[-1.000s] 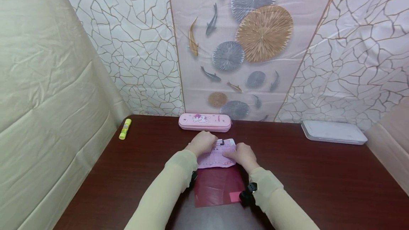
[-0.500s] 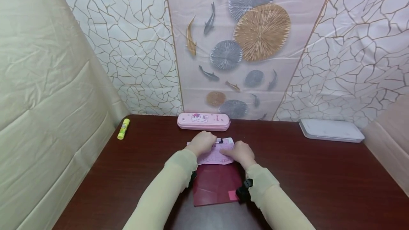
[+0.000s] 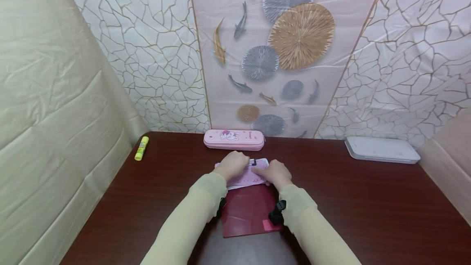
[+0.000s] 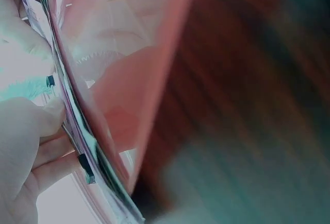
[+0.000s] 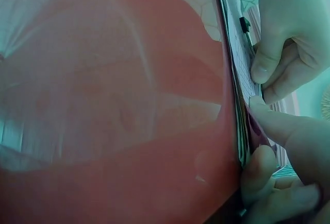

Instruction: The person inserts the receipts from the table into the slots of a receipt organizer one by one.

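Observation:
A stack of lilac-pink printed sheets [image 3: 247, 180] lies at the far end of a glossy dark-red folder [image 3: 247, 209]. My left hand [image 3: 232, 164] holds the stack's far left part, with thumb and fingers about the edge beside a black-ended clip [image 3: 254, 162]. At the stack's right edge, my right hand [image 3: 275, 172] pinches sheets between thumb and fingers; the right wrist view shows a corner bent there. Several layers show edge-on in the left wrist view, with a black clip end [image 4: 86, 168] near the fingers. The folder's cover looks translucent red in both wrist views.
Behind the hands stands a pink pencil case [image 3: 234, 140] with a rabbit print. A yellow glue stick [image 3: 141, 148] lies near the table's left edge, and a white flat case [image 3: 382, 149] at the back right. A pink tab [image 3: 270, 225] marks the folder's near right corner.
My right hand has shifted slightly left and away from me. The near edge of the pink sheets has drawn back, rising toward the right. My left hand has stayed almost in place.

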Demonstrator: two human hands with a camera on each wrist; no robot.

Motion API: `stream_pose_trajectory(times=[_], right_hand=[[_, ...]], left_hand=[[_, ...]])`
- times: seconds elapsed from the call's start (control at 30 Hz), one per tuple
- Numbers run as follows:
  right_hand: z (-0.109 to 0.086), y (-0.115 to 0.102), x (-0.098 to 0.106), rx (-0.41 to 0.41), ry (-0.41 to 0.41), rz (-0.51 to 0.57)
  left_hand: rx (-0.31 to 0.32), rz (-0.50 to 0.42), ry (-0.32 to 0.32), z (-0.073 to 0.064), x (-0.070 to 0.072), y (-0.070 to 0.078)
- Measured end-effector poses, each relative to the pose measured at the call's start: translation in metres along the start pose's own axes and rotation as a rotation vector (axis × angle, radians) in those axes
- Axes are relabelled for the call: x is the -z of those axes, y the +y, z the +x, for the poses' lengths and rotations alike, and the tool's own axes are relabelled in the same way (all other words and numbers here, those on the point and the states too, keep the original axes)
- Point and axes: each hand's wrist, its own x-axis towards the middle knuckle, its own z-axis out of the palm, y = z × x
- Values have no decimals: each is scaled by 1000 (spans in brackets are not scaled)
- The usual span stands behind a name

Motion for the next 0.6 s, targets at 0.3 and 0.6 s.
stream_pose_trajectory(times=[0.3, 0.6], right_hand=[[-2, 5, 3, -10, 5, 16], [-10, 24, 15, 63, -14, -89]], left_hand=[[32, -61, -2, 2, 0, 0], [43, -304, 42, 8, -9, 7]])
